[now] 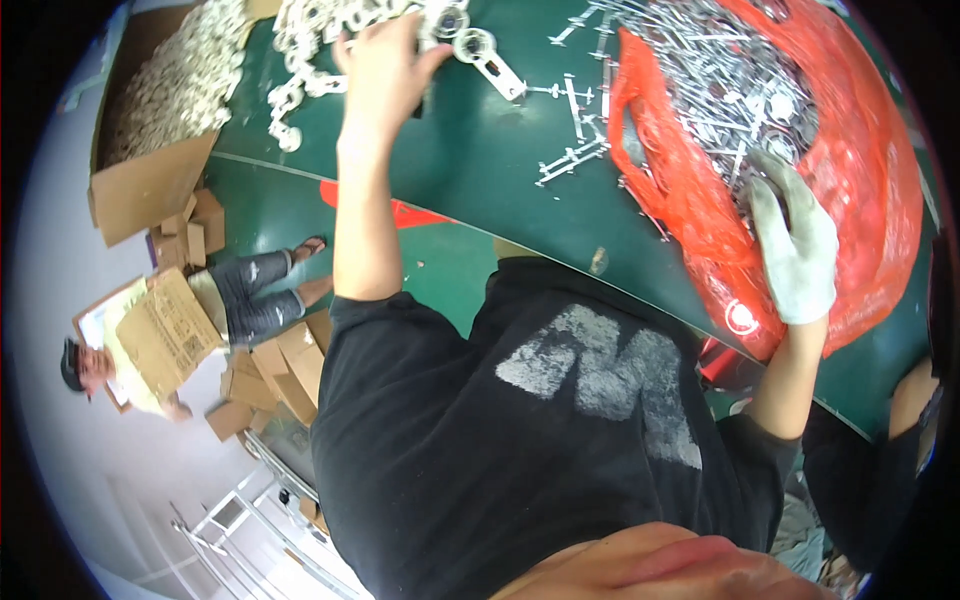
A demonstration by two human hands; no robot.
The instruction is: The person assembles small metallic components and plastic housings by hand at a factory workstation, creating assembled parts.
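Note:
My bare left hand point(385, 75) reaches over a heap of white plastic pieces point(310, 35) at the far edge of the view. Its thumb and fingers are spread, the tips touching or just above the pieces. A white ring-ended piece point(488, 62) lies beside the thumb, meeting a thin metal part at its narrow end. My right hand point(795, 240), in a pale glove, rests at the near side of an open red plastic bag point(870, 230). Its fingers are apart, bent toward the silvery metal pieces point(730, 90) in the bag; no held piece can be made out.
Several cross-shaped metal parts point(575, 150) lie loose on the green table point(470, 160). A carton of small white pieces point(185, 80) stands at the far left. Beyond the table edge, another person point(250, 295) holds cardboard near several boxes point(290, 365). Someone's arm point(910, 395) shows at right.

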